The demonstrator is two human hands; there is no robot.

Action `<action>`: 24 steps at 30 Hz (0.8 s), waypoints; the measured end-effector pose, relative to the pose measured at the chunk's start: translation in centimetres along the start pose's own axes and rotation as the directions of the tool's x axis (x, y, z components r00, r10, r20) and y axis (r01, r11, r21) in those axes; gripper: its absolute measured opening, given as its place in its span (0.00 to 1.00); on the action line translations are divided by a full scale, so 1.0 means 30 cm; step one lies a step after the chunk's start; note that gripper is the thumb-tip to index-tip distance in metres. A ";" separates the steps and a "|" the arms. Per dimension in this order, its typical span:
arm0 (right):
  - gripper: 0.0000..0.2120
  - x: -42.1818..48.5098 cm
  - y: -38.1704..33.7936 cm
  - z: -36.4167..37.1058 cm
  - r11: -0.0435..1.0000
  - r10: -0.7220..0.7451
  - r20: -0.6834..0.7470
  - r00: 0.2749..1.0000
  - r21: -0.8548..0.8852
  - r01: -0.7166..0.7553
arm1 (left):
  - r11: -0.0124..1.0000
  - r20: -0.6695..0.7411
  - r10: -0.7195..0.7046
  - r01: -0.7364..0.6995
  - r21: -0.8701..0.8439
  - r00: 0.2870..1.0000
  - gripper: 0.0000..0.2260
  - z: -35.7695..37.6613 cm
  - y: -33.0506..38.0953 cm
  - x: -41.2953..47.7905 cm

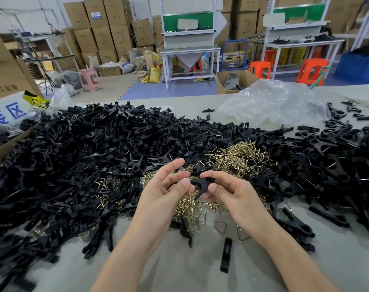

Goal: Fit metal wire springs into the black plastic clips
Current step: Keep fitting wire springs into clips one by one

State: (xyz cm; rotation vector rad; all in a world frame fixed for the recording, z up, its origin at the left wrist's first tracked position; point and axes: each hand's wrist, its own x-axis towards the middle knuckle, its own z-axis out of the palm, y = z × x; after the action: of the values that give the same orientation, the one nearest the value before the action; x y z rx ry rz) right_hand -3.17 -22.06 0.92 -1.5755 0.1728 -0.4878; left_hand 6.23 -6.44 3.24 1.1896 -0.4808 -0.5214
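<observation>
Both hands meet over the table's middle around one black plastic clip [201, 185]. My right hand [232, 191] pinches the clip's right end between thumb and fingers. My left hand [168, 186] holds its left end, thumb tip against it, index finger raised. Whether a spring sits in the clip is hidden by my fingers. A heap of brass-coloured wire springs [240, 157] lies just beyond the hands, with more springs [189, 207] under them. A big pile of black clip parts [84, 152] covers the table's left and middle.
More black clips [337, 161], some with wire fitted, lie at the right. A crumpled clear plastic bag [274, 104] sits at the back right. A single black clip half [225, 255] lies near the front on the grey table [179, 270]. Cardboard boxes [2, 72] stand at left.
</observation>
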 end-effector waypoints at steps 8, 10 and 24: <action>0.12 0.004 0.009 0.005 1.000 0.010 0.003 1.000 0.026 -0.010 | 0.983 -0.035 -0.043 0.036 -0.177 0.998 0.21 0.020 0.006 -0.003; 0.12 0.003 0.009 0.008 0.999 0.011 0.005 1.000 0.045 -0.011 | 0.984 -0.044 -0.042 0.033 -0.175 0.998 0.21 0.027 0.004 -0.005; 0.13 -0.001 0.006 0.018 0.994 0.016 -0.016 1.000 0.111 -0.014 | 0.997 0.037 -0.033 0.030 0.065 0.999 0.15 0.052 -0.021 -0.023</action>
State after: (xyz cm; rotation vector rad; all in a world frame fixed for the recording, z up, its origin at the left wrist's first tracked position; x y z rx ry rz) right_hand -2.95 -21.57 0.74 -1.4606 0.1675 -0.4913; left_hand 4.66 -7.34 3.05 1.2523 -0.5153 -0.5601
